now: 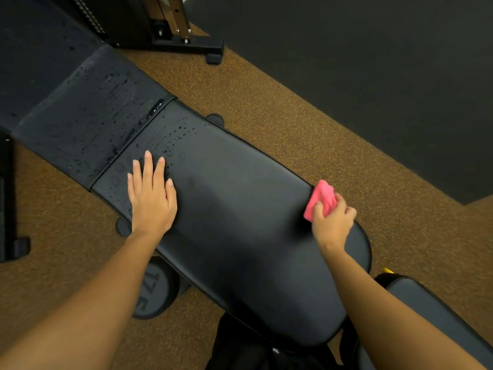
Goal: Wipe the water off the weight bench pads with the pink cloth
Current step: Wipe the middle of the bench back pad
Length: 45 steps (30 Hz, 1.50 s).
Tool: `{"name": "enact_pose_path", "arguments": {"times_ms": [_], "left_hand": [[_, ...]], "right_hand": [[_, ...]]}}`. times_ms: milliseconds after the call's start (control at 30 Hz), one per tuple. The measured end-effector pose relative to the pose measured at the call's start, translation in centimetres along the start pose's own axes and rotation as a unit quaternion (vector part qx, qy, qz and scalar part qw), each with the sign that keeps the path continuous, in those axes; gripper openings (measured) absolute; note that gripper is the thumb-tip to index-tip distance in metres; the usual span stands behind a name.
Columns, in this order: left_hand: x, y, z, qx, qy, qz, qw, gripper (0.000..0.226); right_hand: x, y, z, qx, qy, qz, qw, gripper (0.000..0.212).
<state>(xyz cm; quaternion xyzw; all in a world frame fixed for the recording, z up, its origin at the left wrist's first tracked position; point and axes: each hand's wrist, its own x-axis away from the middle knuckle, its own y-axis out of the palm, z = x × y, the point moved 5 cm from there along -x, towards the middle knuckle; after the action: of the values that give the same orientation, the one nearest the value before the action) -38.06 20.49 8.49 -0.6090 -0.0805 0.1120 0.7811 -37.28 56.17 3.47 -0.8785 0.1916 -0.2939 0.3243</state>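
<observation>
Left hand (152,201) fingers straight on bench pad (240,222); right hand (333,225) fingers grip pink cloth (321,197)

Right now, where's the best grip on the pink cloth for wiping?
Take the pink cloth by its near end, from above on the person's side, as the right hand does. It lies bunched at the bench pad right edge, so the far end is probably left free to wipe.
</observation>
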Motion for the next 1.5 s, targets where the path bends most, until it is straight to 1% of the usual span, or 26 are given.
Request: {"name": "enact_pose_path", "arguments": {"times_ms": [67, 133, 233, 300, 367, 400, 467, 533, 667, 733, 833, 967, 1067, 1133, 1200, 1267, 1333, 1433, 1500], "left_hand": [[0.1, -0.2, -0.2, 0.002, 0.000, -0.001, 1.000, 0.047], [0.3, -0.7, -0.6, 0.007, -0.008, 0.007, 1.000, 0.047], [0.9, -1.8, -1.7, 0.023, -0.037, 0.032, 0.999, 0.047], [1.3, -2.5, -2.7, 0.032, -0.058, 0.048, 0.997, 0.047], [1.8, -3.3, -3.7, 0.041, -0.079, 0.063, 0.994, 0.047], [2.2, -3.6, -4.3, 0.046, -0.091, 0.070, 0.992, 0.048], [2.8, -4.3, -5.5, 0.058, -0.117, 0.081, 0.988, 0.047], [3.4, -4.8, -6.6, 0.070, -0.139, 0.088, 0.984, 0.047], [3.6, -5.7, -8.5, 0.092, -0.168, 0.093, 0.977, 0.048], [3.2, -6.3, -9.2, 0.090, -0.166, 0.094, 0.978, 0.048], [1.9, -7.2, -10.3, 0.074, -0.147, 0.090, 0.982, 0.046], [-0.1, -7.8, -11.4, 0.041, -0.111, 0.071, 0.990, 0.044], [-1.4, -8.2, -12.4, 0.010, -0.100, 0.054, 0.994, 0.047], [-2.1, -8.3, -12.8, -0.010, -0.090, 0.042, 0.995, 0.050], [-2.8, -8.1, -13.0, -0.030, -0.075, 0.032, 0.996, 0.049], [-3.3, -7.9, -13.0, -0.047, -0.057, 0.031, 0.997, 0.046], [-3.9, -7.6, -13.1, -0.054, -0.043, 0.031, 0.997, 0.046], [-4.6, -7.0, -13.4, -0.056, -0.039, 0.023, 0.997, 0.049], [-4.8, -6.7, -13.7, -0.065, -0.033, 0.017, 0.997, 0.050]], "right_hand": [[-0.1, -0.3, 0.2, 0.002, 0.032, 0.014, 0.999, 0.055], [-0.1, -0.2, 0.0, 0.006, 0.045, 0.013, 0.999, 0.057], [0.1, 0.2, -0.4, -0.013, 0.069, 0.006, 0.998, 0.066], [0.1, 0.3, -0.6, -0.032, 0.087, 0.009, 0.996, 0.067], [0.3, 0.4, -1.2, -0.053, 0.088, 0.007, 0.995, 0.064], [0.6, 0.5, -1.8, -0.062, 0.074, 0.002, 0.995, 0.062], [1.7, 1.2, -4.2, -0.073, 0.017, -0.010, 0.997, 0.059], [3.4, 2.3, -7.4, -0.084, -0.064, -0.027, 0.994, 0.055], [8.2, 5.9, -14.3, -0.102, -0.201, -0.118, 0.967, 0.056], [10.9, 7.8, -17.2, -0.086, -0.281, -0.164, 0.942, 0.058], [14.7, 11.1, -20.4, -0.008, -0.403, -0.211, 0.891, 0.060], [18.7, 15.4, -22.7, 0.094, -0.529, -0.226, 0.812, 0.060], [20.5, 18.5, -23.2, 0.154, -0.580, -0.233, 0.765, 0.061], [21.0, 20.1, -23.4, 0.197, -0.591, -0.234, 0.747, 0.062], [20.9, 21.1, -23.4, 0.236, -0.580, -0.238, 0.742, 0.063], [21.0, 21.3, -23.1, 0.238, -0.577, -0.241, 0.743, 0.063], [21.4, 21.0, -21.9, 0.227, -0.600, -0.240, 0.729, 0.061], [21.6, 19.9, -19.5, 0.225, -0.636, -0.209, 0.708, 0.056], [21.2, 19.6, -19.1, 0.222, -0.630, -0.191, 0.719, 0.053]]}}
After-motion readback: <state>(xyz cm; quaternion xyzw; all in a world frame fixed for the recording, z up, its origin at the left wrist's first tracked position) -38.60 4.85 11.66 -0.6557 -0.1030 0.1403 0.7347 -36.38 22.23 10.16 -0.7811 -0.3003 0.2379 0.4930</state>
